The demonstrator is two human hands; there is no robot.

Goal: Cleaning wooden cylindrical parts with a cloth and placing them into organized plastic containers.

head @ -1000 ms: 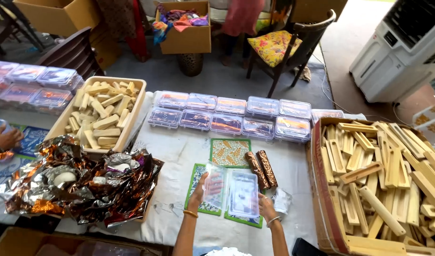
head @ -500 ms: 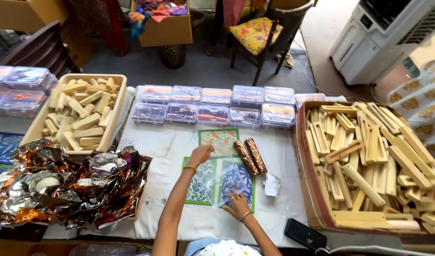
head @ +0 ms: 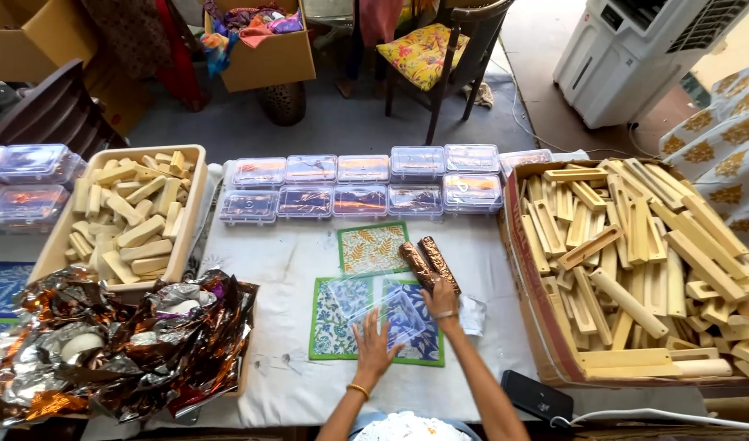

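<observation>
On the white cloth, left hand [head: 373,343] lies flat, open-gripped; right hand [head: 441,300] grips a foil-wrapped bar [head: 418,265]

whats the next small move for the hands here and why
Probably close the right hand on one foil-wrapped bar and lift it. That hand already rests at the bars' near ends, while the left hand lies flat at the open clear plastic box on the patterned cards, steadying it.

left hand [head: 373,339]: palm down, fingers spread, flat, bangle at wrist | right hand [head: 441,300]: reaching farther and to the right, fingers curled downward, band at wrist | forearms: both bare, rising from near edge, angled slightly apart
</observation>
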